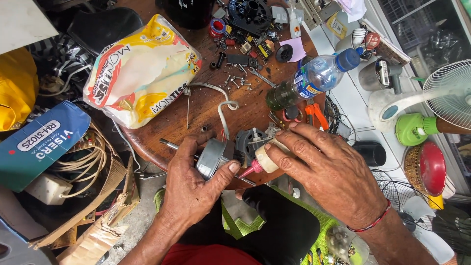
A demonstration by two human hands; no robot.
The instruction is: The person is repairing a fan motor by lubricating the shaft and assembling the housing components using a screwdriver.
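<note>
**Oil bottle tip at the motor shaft**

At the near edge of the round wooden tabletop [162, 122], the left hand [189, 189] is clamped around a small grey motor [211, 158] with a thin shaft. The right hand [324, 172] grips a small bottle [265, 161], its pink nozzle touching the shaft. A hard squeeze could likely flood the motor. Beyond lie loose screws [238, 81] and a plastic water bottle [314, 78].
</note>
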